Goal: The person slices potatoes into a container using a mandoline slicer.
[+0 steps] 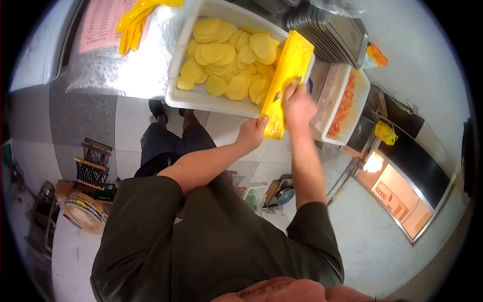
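Observation:
A long yellow slicer board (292,58) lies slanted across the right end of a white tray (219,104). The tray holds many thin, round, pale yellow slices (216,53), overlapping in a loose layer. My left hand (251,133) is closed on the near end of the yellow board, its thumb over the edge. On the middle of the board, my right hand (300,105) presses down with bent fingers. Whatever lies under those fingers is mostly hidden, and the hand is slightly blurred.
Yellow gloves (133,27) and a pink printed sheet (108,25) lie on the shiny counter at left. To the right stand a white bin (357,108) with reddish chopped food (344,105) and stacked dark metal trays (337,32).

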The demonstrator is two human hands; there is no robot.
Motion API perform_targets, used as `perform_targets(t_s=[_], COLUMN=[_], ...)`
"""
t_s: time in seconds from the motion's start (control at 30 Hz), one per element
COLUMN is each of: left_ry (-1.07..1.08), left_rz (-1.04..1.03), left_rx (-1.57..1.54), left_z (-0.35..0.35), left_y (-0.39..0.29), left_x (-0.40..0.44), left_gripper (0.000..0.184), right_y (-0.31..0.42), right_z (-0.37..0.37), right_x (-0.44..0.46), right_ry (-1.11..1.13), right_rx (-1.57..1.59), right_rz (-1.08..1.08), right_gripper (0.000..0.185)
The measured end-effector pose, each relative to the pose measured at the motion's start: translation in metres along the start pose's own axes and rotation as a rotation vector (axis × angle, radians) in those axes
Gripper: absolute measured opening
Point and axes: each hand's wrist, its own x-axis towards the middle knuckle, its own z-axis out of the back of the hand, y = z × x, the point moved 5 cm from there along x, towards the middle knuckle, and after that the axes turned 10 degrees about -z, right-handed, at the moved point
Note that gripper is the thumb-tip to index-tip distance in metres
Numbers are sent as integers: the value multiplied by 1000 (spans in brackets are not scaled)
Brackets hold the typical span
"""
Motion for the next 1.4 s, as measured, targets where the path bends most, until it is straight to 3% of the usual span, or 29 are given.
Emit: perform_targets(t_s=[0.13,0.2,0.4,0.57,0.73,0.87,0.93,1.1,1.2,1.4], left_ry=[-41,-22,-29,-2,36,-35,-34,-50,-33,-25], left_rz=[-4,28,18,35,32,-9,-4,22,44,24], left_rx=[-1,7,-45,-78,-15,28,57,-17,-72,-42], left_z=[1,4,1,-2,1,0,0,4,3,3], left_y=[1,0,-6,0,0,7,3,-7,-7,-4], left_x=[2,-1,-2,4,3,4,3,4,1,3], left_gripper=[61,60,58,57,60,62,62,62,62,62], right_y=[10,5,-12,-12,-1,6,4,-3,-9,-6], right_z=[-31,-33,18,29,0,-36,-36,12,31,11], right_x=[95,99,-55,-81,-8,92,99,-13,-69,-40], right_ry=[44,82,233,162,36,65,100,68,164,72], right_rx=[-88,1,51,112,-6,-35,-40,39,9,40], right_rz=[-104,-89,-56,-11,4,-100,-78,70,34,9], right_gripper=[34,33,31,28,30,39,41,30,27,26])
